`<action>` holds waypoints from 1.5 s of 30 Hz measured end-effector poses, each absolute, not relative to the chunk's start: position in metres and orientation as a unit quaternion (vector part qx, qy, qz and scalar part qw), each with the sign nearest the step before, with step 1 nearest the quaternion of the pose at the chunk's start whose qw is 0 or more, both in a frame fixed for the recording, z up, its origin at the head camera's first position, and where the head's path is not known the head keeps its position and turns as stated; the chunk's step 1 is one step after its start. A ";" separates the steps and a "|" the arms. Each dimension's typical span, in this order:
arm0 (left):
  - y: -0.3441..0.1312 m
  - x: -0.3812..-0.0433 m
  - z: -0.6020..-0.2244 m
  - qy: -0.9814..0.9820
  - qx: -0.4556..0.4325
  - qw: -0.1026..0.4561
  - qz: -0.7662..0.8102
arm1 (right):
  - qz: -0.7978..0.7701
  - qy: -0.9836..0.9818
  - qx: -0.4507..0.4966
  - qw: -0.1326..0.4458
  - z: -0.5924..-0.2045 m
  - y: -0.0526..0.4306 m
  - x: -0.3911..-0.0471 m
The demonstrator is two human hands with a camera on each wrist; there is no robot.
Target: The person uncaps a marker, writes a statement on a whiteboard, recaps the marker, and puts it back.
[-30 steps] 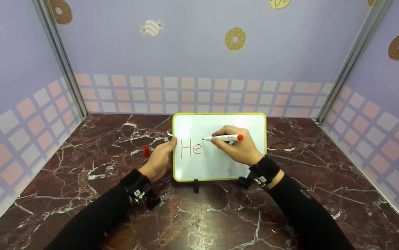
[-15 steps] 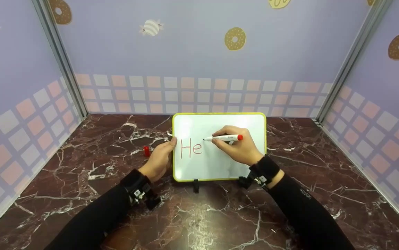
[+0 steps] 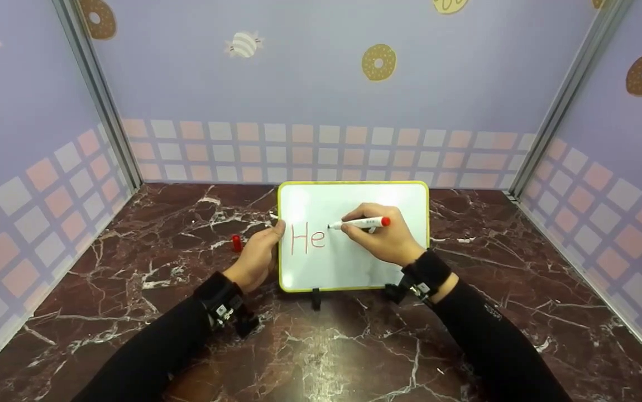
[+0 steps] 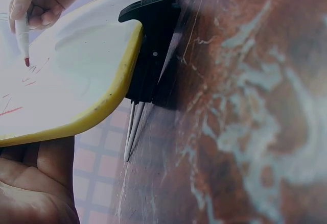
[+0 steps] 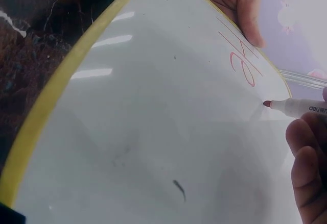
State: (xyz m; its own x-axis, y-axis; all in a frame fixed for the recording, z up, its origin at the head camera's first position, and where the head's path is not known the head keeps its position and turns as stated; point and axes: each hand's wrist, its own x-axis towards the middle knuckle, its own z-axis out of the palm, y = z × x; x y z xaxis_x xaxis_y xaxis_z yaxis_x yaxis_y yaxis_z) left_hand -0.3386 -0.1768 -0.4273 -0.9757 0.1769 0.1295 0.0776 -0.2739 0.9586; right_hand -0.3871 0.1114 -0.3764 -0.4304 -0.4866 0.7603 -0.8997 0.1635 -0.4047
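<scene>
A whiteboard (image 3: 354,268) with a yellow frame leans on a black stand (image 4: 153,45); red letters "He" (image 3: 307,238) are written on its left part. My left hand (image 3: 257,254) holds the board's left edge, thumb at the front and the other fingers behind it. Between thumb and fingers my right hand (image 3: 385,237) pinches a white marker (image 3: 363,222) with a red end. In the right wrist view the marker's red tip (image 5: 267,103) is right at the board surface, just past the "e". A red marker cap (image 3: 236,243) lies on the table left of the board.
The dark red marbled table (image 3: 321,357) is enclosed by a patterned back wall (image 3: 310,84) and side walls with metal corner posts. Two black feet of the stand stick out below the board toward me. Dark smudges (image 5: 179,188) mark the board.
The marker tip has shifted very slightly down and right beside the "e". My left hand, the board and the cap have stayed in place.
</scene>
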 end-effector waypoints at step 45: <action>-0.177 -0.339 -0.427 0.609 0.105 0.028 0.786 | 0.412 -0.766 0.471 0.147 -0.374 0.112 -0.380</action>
State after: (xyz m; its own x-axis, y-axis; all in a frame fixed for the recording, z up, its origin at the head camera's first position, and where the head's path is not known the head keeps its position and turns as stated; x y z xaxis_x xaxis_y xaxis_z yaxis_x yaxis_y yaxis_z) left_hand -0.3387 -0.1771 -0.4266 -0.9763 0.1716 0.1319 0.0851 -0.2563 0.9629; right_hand -0.3799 0.1122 -0.3738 -0.5136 -0.5997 0.6137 -0.8427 0.2176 -0.4925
